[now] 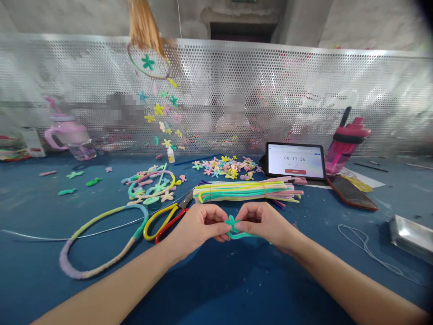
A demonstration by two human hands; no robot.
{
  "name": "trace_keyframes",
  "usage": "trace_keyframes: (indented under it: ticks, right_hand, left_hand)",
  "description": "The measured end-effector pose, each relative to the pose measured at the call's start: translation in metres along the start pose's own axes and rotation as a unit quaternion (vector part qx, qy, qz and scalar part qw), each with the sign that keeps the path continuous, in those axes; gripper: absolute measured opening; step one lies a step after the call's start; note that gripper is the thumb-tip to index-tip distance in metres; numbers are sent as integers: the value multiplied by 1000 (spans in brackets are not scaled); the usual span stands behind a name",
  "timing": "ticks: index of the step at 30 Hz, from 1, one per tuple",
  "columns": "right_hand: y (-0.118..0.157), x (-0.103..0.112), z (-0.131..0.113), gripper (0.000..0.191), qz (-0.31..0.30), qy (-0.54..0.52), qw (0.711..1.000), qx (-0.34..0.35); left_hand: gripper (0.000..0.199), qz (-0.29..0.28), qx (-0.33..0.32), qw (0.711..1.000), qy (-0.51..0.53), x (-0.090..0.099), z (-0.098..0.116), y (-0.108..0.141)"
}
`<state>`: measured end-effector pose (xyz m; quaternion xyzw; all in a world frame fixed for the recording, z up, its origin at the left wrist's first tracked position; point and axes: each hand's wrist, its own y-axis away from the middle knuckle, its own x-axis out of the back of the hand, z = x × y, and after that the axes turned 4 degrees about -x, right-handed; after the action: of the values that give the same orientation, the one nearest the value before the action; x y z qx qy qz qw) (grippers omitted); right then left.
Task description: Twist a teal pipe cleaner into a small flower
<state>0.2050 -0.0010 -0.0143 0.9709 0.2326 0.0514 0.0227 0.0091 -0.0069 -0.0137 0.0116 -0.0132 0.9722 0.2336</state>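
Fingers [220, 219] of both hands pinched closed on a teal pipe-cleaner shape [233, 229], centre of the table [216, 289] toward its front edge | risk: a loose twist could spring open, or the left hand [198, 228] could snag the yellow-and-red-handled scissors [162, 223] just beside it

Tablet [295, 161] showing timer stands far right, pink water bottle [348, 144] just beside; phone [352, 192] lies nearer; pink cup [69, 133] far left; perforated metal screen [216, 76] behind.

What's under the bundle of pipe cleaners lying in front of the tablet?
The bundle of pipe cleaners rests on the blue table surface, with a strip of white paper showing along its far side. Whatever lies directly beneath the bundle is covered by it.
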Motion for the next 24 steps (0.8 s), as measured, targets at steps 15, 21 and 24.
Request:
trace_keyframes:
  ticks: [15, 21, 24]
  right_hand:
    - [1, -2, 0, 30, 8, -9, 1000, -8]
    - [3, -3, -4, 22, -10, 23, 1000, 10]
    - [4, -4, -7, 18, -4, 61, 998, 28]
  left_hand:
    - [22, 55, 5, 998, 13, -11, 2, 3]
    - [24, 59, -1, 997, 47, -10, 1, 3]
    - [24, 64, -1, 997, 52, -10, 2, 3]
